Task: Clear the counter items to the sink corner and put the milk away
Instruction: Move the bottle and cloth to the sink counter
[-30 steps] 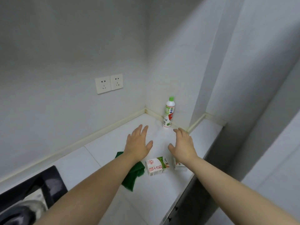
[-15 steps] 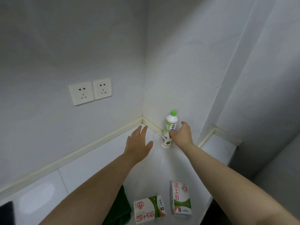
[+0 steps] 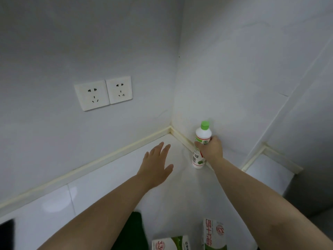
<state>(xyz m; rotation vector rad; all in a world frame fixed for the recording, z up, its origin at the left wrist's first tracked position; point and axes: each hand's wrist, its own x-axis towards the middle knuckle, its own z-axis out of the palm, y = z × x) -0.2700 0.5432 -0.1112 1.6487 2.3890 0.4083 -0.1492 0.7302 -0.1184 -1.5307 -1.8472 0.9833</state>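
Note:
A white bottle (image 3: 202,134) with a green cap stands upright in the far corner of the white counter (image 3: 100,197), against the right wall. My right hand (image 3: 211,149) grips its middle, fingers curled round the label. My left hand (image 3: 156,166) hovers flat over the counter to the left of the bottle, fingers straight and spread, holding nothing. Two white-and-green milk cartons lie on their sides at the bottom edge: one (image 3: 170,243) in the middle, the other (image 3: 214,233) to its right beside my right forearm. A dark green cloth (image 3: 132,231) lies under my left forearm.
Two white wall sockets (image 3: 103,92) sit on the back wall above the counter. A cream sealing strip (image 3: 108,156) runs along the wall joint. A narrow counter ledge (image 3: 268,170) extends to the right behind a wall pillar. A dark edge (image 3: 6,235) shows at bottom left.
My right hand reached forward from above the cartons to the bottle and closed round it. The view tilted up and moved nearer the corner. My left hand stayed flat over the counter.

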